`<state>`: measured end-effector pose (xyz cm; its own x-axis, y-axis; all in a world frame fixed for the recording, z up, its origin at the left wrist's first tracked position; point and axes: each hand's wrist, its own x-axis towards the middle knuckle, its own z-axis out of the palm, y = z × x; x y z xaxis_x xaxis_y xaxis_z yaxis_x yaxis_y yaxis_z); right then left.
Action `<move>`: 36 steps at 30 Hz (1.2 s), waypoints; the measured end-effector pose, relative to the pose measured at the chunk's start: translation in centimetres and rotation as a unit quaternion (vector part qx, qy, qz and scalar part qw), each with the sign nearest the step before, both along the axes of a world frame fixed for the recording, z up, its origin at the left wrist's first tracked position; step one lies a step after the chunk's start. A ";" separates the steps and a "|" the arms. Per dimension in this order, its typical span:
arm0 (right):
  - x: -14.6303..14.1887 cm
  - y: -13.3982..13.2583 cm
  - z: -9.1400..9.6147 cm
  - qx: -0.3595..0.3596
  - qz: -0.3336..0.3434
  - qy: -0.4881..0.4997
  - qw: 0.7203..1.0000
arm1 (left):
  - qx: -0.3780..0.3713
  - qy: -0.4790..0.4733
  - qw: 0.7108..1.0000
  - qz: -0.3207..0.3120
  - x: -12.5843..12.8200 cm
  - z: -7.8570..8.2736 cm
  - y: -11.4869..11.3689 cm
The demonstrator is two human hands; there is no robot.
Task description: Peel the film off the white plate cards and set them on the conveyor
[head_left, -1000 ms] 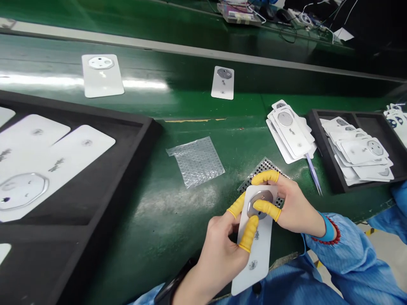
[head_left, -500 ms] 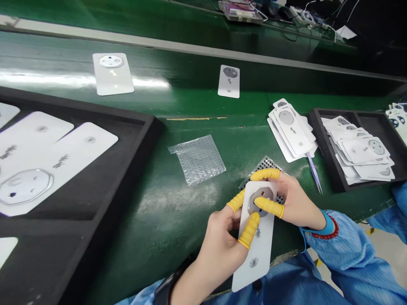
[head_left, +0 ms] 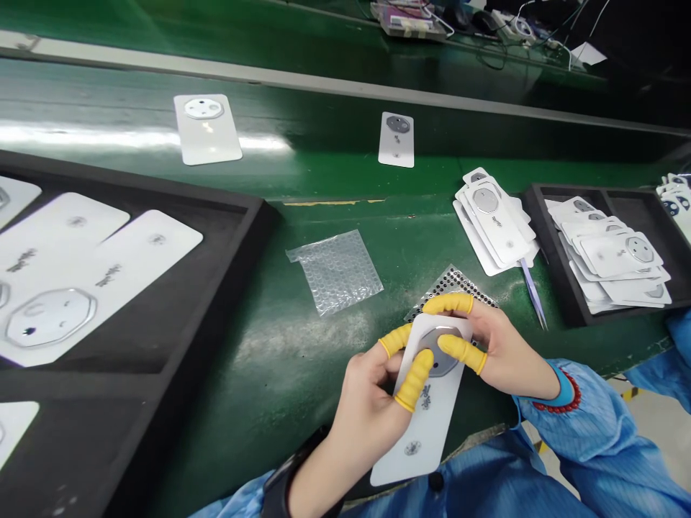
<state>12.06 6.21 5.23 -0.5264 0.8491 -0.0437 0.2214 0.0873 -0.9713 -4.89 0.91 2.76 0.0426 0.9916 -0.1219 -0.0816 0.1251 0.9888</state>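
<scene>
The left hand [head_left: 367, 403] and the right hand [head_left: 499, 352] are clamped together on a white card [head_left: 415, 453], which they hold at a slant. Yellow finger cots [head_left: 415, 378] show on two fingers of each hand. One cot from each hand rests on an octagonal grey piece [head_left: 440, 351] at the card's upper end, and the other two press along the card's edges. A black band [head_left: 286, 489] circles the left wrist, a red bead bracelet [head_left: 556, 403] circles the right, and blue sleeves [head_left: 594, 439] run back from both.

Just beyond the grip, a perforated metal plate [head_left: 450, 282] lies partly under the fingers on the green bench [head_left: 270, 432]. Pale tweezers [head_left: 533, 295] lie to the right of the grip (their tips point toward the body), beside a loose stack of white cards [head_left: 494, 223]. Farther right, a black foam tray [head_left: 540, 216] holds more overlapping cards [head_left: 618, 259]. Left of the grip lies a bubble wrap bag [head_left: 335, 272], and past it a second black foam tray [head_left: 237, 244] holds large white cards [head_left: 151, 244]. Two single cards [head_left: 208, 128] [head_left: 396, 139] lie farther up the bench, well ahead of the hands.
</scene>
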 end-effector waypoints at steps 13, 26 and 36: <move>-0.1 -0.6 -1.1 0.019 -0.024 -0.021 0.999 | -0.157 -0.120 0.980 0.006 -0.2 1.0 1.1; -0.1 -0.8 -1.1 0.023 -0.023 0.017 0.999 | -0.139 -0.115 0.984 -0.003 -0.3 1.3 0.7; -0.2 0.4 -3.1 -0.098 -0.079 0.137 0.983 | -0.132 -0.151 0.980 0.015 -0.2 0.5 1.5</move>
<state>11.87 6.62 2.14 -0.4043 0.9102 -0.0903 -0.0541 -0.1224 -0.9910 -5.14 2.41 3.30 0.0873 0.9288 -0.3601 -0.3733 0.3656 0.8526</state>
